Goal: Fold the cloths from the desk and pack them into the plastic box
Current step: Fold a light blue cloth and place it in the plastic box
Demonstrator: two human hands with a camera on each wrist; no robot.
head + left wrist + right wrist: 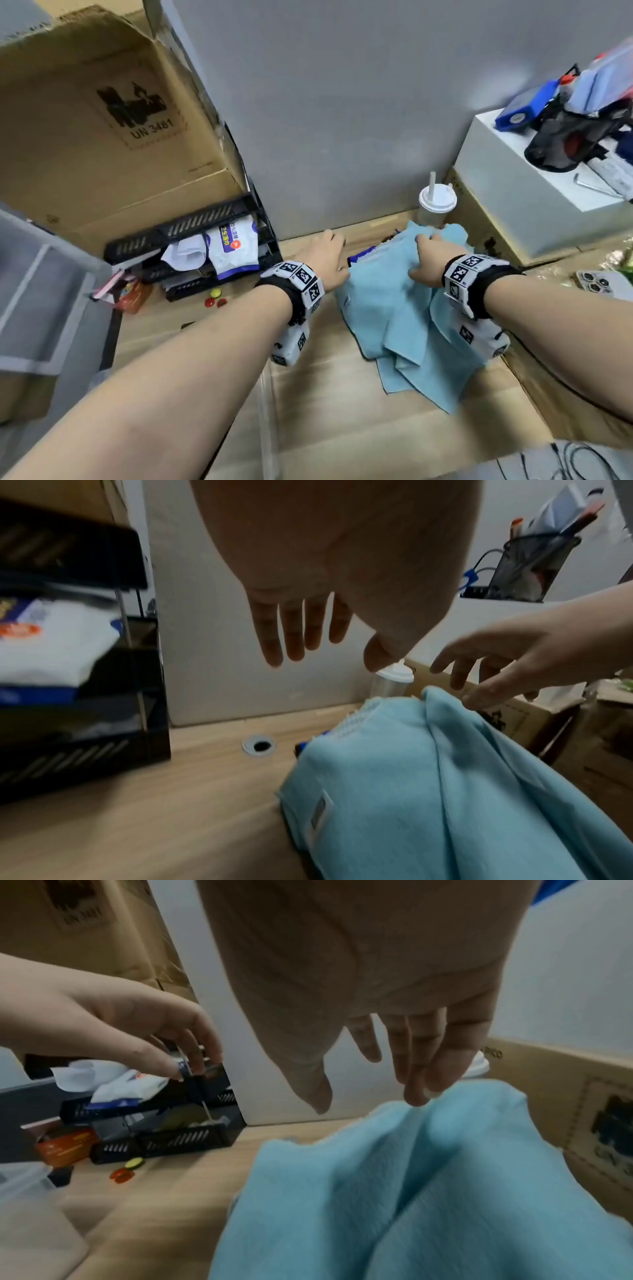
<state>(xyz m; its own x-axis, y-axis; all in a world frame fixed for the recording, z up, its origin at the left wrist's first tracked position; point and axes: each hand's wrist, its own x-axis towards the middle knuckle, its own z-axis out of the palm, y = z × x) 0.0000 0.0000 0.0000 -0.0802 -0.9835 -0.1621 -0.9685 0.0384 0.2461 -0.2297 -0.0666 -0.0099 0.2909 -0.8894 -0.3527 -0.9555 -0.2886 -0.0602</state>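
Light blue cloths (397, 308) heaped on desk (325, 411), lidded cup (436, 204) behind, black tray rack (191, 253) left

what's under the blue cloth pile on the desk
A dark blue object pokes out from under the light blue cloths at the far left edge. The rest underneath is covered, so what it is cannot be told.

Cloths (394, 308) light blue; bench (325, 411) pale wood grain; rack (191, 222) black; wristbands (301, 277) black-and-white squares.

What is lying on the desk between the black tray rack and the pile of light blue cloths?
Bare light wooden desk with a round grey cable hole, seen in the left wrist view. The open left hand hangs above this stretch, between the black plastic tray rack and the light blue cloths.
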